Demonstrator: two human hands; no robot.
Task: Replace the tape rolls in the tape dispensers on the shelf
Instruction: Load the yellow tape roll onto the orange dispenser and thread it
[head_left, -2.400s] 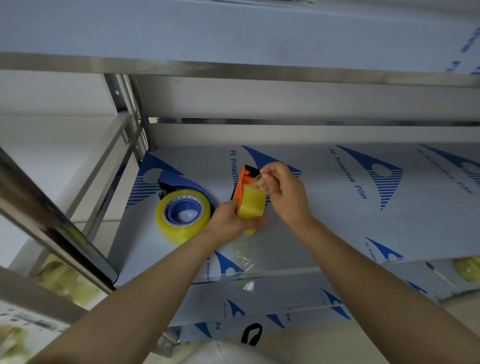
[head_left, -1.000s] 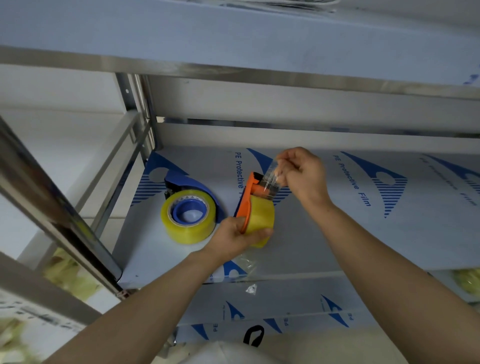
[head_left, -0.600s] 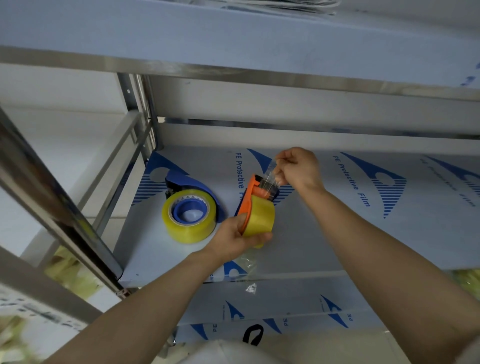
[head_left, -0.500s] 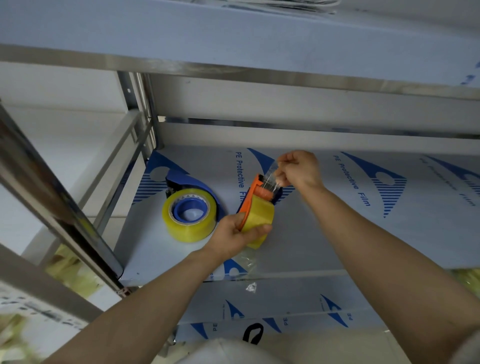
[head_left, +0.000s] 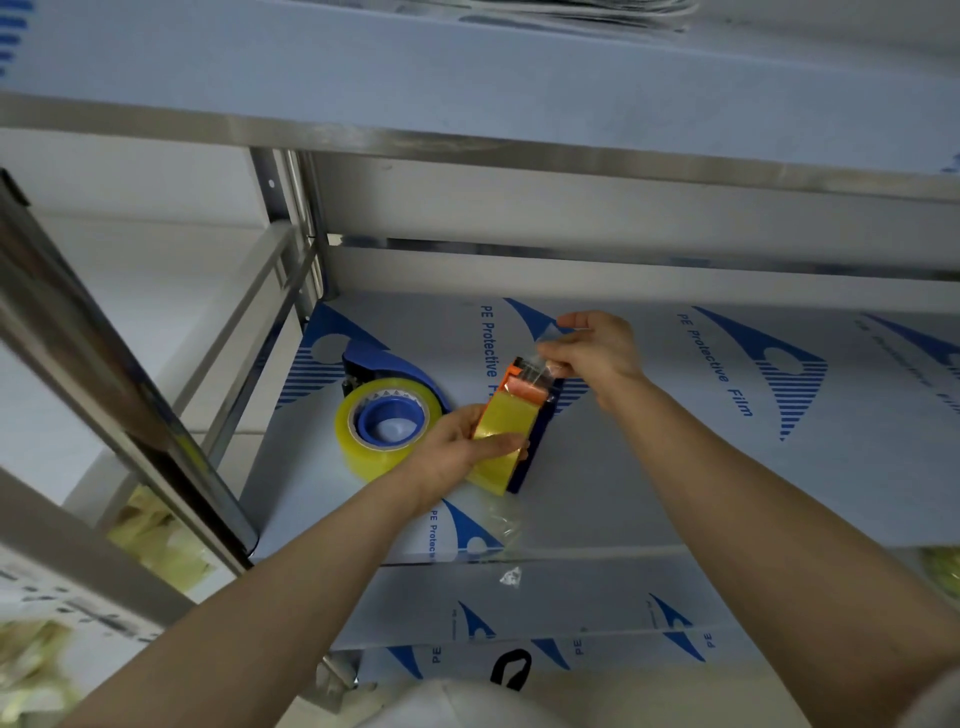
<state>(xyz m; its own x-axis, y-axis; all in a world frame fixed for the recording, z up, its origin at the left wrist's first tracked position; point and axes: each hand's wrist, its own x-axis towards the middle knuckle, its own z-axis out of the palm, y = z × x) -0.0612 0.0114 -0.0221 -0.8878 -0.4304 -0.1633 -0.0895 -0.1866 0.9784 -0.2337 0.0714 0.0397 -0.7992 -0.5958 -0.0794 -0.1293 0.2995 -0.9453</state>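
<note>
Clear tape end (head_left: 546, 347) pinched by right hand (head_left: 597, 353) fingers (head_left: 558, 340) above orange dispenser (head_left: 522, 387).

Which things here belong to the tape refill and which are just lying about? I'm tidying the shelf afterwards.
In the job:
- orange dispenser with its yellow roll, steadied by left hand
- clear tape end, pulled by right hand
- blue dispenser and its roll

Lying about:
- crumpled film scraps

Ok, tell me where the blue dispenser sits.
The blue dispenser lies on the shelf at left centre, just left of the left hand.
</note>
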